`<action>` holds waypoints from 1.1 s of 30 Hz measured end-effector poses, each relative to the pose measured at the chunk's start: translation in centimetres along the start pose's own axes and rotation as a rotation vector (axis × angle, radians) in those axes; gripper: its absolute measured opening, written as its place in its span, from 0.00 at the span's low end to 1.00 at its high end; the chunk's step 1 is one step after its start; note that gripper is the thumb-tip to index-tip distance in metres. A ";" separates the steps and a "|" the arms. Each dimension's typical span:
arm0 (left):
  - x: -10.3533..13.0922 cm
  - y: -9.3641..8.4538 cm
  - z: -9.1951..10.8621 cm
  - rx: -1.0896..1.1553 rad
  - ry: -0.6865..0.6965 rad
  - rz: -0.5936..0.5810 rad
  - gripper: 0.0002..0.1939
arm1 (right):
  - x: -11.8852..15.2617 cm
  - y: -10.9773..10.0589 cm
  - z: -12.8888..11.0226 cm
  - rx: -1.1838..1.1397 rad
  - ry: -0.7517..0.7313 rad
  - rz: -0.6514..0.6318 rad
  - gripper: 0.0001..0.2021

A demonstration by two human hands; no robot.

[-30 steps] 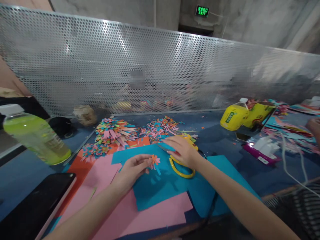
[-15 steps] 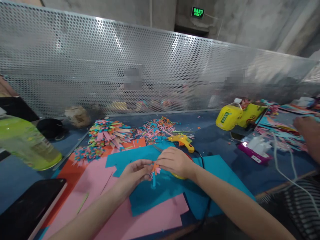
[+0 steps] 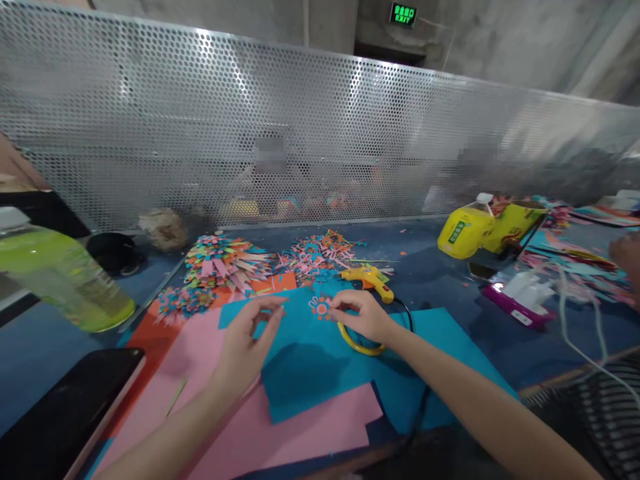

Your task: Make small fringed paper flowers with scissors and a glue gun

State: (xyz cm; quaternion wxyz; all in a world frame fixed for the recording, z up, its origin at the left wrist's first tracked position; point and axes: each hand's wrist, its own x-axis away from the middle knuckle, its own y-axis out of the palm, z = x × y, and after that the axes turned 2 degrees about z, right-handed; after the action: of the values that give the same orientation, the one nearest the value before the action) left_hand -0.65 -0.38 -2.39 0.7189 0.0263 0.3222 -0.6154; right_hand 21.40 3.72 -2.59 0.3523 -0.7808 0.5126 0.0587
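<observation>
A small paper flower (image 3: 321, 307) with orange and pink petals is pinched by its edge between the thumb and fingers of my right hand (image 3: 361, 313). My left hand (image 3: 255, 333) is apart from it to the left, thumb and fingers spread, with nothing visible between them. Both hands are above a blue paper sheet (image 3: 310, 380), which overlaps pink paper (image 3: 220, 433). Under my right hand shows a yellow curved handle (image 3: 361, 347); the rest of that tool is hidden. Just beyond lies a yellow glue gun (image 3: 371, 279) with a black cord.
Piles of fringed paper flowers (image 3: 225, 263) and cut strips (image 3: 323, 253) lie at the back. A green bottle (image 3: 60, 273) and dark phone (image 3: 75, 413) are on the left. Yellow bottle (image 3: 465, 230), purple tissue pack (image 3: 520, 303) and another person's hand (image 3: 627, 257) are right.
My left hand has let go of the paper flower and drawn away left, its fingers opening. My right hand keeps the flower, now turned with its petals facing me.
</observation>
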 end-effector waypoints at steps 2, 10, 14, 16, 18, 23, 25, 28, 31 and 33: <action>0.3 0.0 0.1 -0.141 0.181 -0.013 0.10 | 0.0 0.0 -0.2 -0.002 -0.002 -0.029 0.08; 0.7 0.1 0.7 -0.393 0.679 -0.100 0.24 | 0.1 0.3 -0.7 0.081 -0.214 -0.005 0.05; 0.6 -0.2 0.7 -0.441 0.717 -0.097 0.26 | 0.2 0.3 -0.8 0.111 -0.291 -0.013 0.04; 0.7 -0.3 0.6 -0.453 0.726 -0.110 0.27 | 0.3 0.1 -0.9 0.163 -0.324 -0.051 0.05; 0.7 -0.4 0.6 -0.460 0.726 -0.119 0.27 | 0.3 -0.1 -1.0 0.234 -0.374 -0.086 0.06; 1.1 -0.2 0.9 -0.424 0.680 -0.111 0.24 | 0.4 -0.7 -1.0 0.530 -0.593 -0.094 0.07; 1.2 -0.1 1.0 -0.395 0.634 -0.112 0.23 | 0.5 -0.9 -1.2 0.692 -0.681 -0.080 0.08; 1.4 0.0 1.4 -0.337 0.585 -0.122 0.22 | 0.6 -1.2 -1.8 0.881 -0.769 -0.078 0.07; 1.4 0.1 1.7 -0.274 0.554 -0.133 0.20 | 0.8 -1.3 -2.4 0.955 -0.825 -0.054 0.05; 1.5 0.2 1.8 -0.243 0.544 -0.140 0.19 | 0.8 -1.4 -2.7 0.965 -0.845 -0.042 0.05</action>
State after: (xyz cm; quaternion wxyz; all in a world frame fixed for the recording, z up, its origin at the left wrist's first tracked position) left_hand 0.30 -2.38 -1.79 0.5597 0.0817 0.5753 -0.5908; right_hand 22.21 1.78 -0.31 0.8368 -0.4538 0.2831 0.1171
